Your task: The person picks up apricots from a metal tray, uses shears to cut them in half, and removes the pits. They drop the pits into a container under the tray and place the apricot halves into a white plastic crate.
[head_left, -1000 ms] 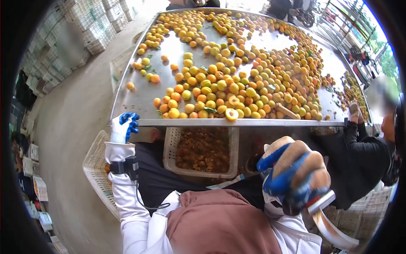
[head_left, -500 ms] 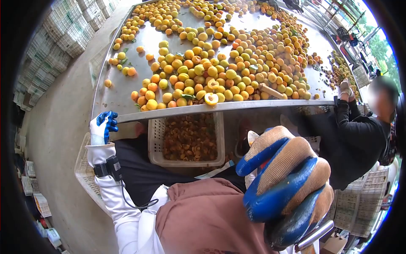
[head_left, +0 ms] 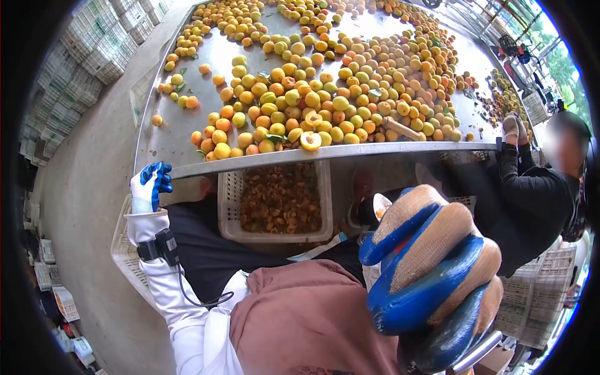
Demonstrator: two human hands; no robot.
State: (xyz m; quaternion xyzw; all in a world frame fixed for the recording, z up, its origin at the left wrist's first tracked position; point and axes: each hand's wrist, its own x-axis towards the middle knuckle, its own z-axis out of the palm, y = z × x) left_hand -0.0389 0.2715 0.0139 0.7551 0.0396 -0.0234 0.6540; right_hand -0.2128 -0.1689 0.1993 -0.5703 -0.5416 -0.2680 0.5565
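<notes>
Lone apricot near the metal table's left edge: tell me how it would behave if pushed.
The apricot would likely roll, being nearly round. The shiny metal table probably grips little. Its orange skin hints at ripe, bruisable flesh.

The left hand [head_left: 151,182] is at the counter's [head_left: 164,149] near left corner, fingers [head_left: 164,179] curled. The right hand [head_left: 431,275], clenched, is raised before the near edge.

Shiny metal tool [head_left: 477,352], slanted, mostly hidden
</notes>
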